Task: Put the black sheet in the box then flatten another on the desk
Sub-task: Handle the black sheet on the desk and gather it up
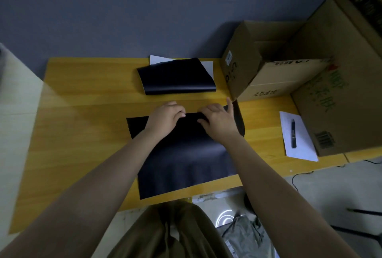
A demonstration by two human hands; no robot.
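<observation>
Head view.

Desk (pixel 82 100): yellow wood-grain top, against a grey wall.

Black sheet (pixel 182 158): lies on the desk in front of the person, near edge overhanging the desk's front; its far right corner curls up beside the right hand.

Left hand (pixel 165 116): on the sheet's far edge, fingers curled down and pinching that edge.

Right hand (pixel 217 120): just beside the left, fingers bent onto the same edge, gripping it (one finger sticks up toward the box).

Second sheet (pixel 175 79): black, curved, farther back on the desk, resting on white paper (pixel 207 67).

Box (pixel 258 59): open cardboard, at the desk's far right, well apart from the nearer sheet; its inside is in shadow, contents cannot be told.

Larger carton (pixel 341 92): right of the box.

Pen (pixel 293 133): lying on a white page (pixel 306 150), near the carton.
</observation>
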